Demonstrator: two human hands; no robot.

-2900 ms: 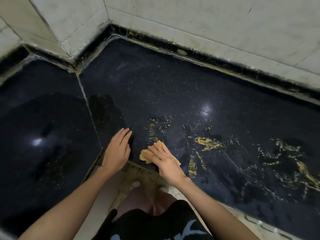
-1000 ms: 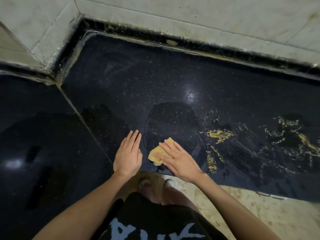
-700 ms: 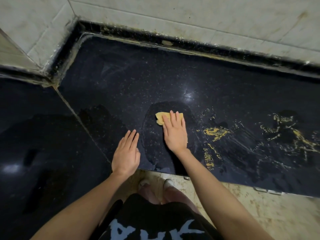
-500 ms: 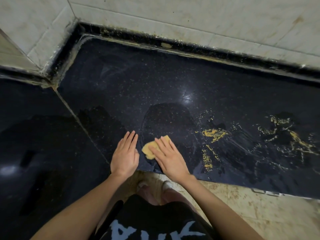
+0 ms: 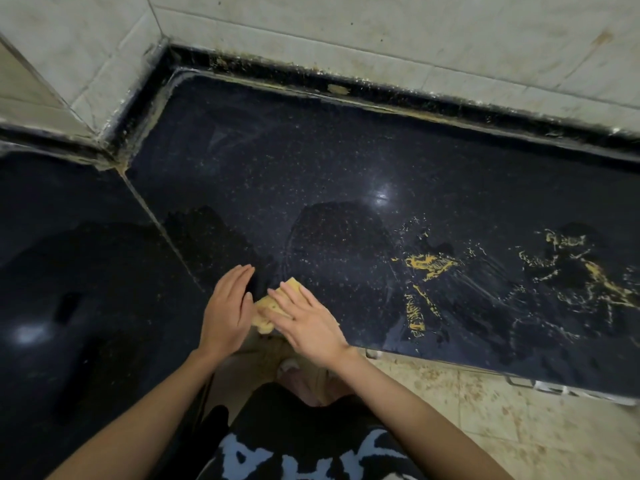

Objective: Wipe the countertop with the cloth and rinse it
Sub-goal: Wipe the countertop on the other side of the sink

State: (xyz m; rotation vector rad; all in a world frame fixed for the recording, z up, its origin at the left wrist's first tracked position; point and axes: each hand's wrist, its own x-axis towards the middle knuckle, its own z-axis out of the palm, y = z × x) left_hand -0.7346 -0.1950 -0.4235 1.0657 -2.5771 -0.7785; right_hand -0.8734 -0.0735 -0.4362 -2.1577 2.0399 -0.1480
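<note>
On the black speckled countertop (image 5: 311,174), the left hand (image 5: 227,311) stands on edge at the front rim, fingers together and straight, its palm against the yellow cloth (image 5: 268,308). The cloth's long axis runs from front-left to back-right. The right hand (image 5: 306,322) lies flat on it, fingers spread. Yellow smears (image 5: 429,265) streak the counter to the right.

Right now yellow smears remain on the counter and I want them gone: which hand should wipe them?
Right. The right hand already presses flat on the cloth, and the yellow smears lie on its side. The left hand sits on the far side.
</note>
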